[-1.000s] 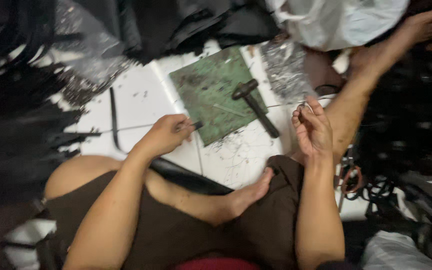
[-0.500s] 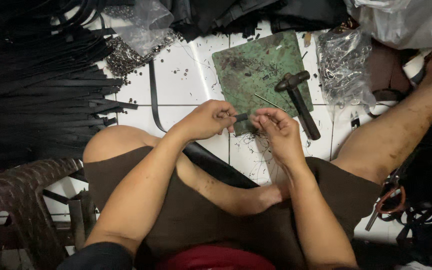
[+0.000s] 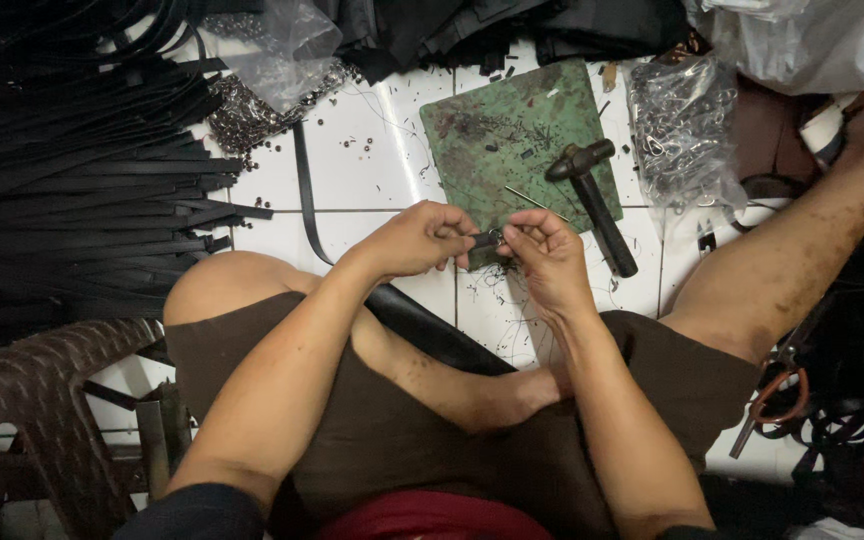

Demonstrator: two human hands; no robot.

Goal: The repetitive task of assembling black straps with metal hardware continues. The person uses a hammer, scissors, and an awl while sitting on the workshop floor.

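Black strap end [image 3: 479, 239] sits pinched between both hands, just above the lap and over the near edge of the green cutting mat [image 3: 512, 130]. I see the left hand [image 3: 414, 240] closed around the strap, fingers curled tight. The right hand [image 3: 542, 245] is closed too, fingertips nipping a small metal ring [image 3: 495, 237] against the strap's tip. A hammer [image 3: 592, 195] lies on the mat's right side, head up, handle running onto the white tiled floor [image 3: 362, 170]. One clear plastic bag of metal rings [image 3: 682, 130] lies right of the mat; another clear bag of small metal fittings [image 3: 272, 70] lies upper left, beside a pile of black straps [image 3: 72, 170]. Orange-handled scissors [image 3: 777, 395] rest far right.
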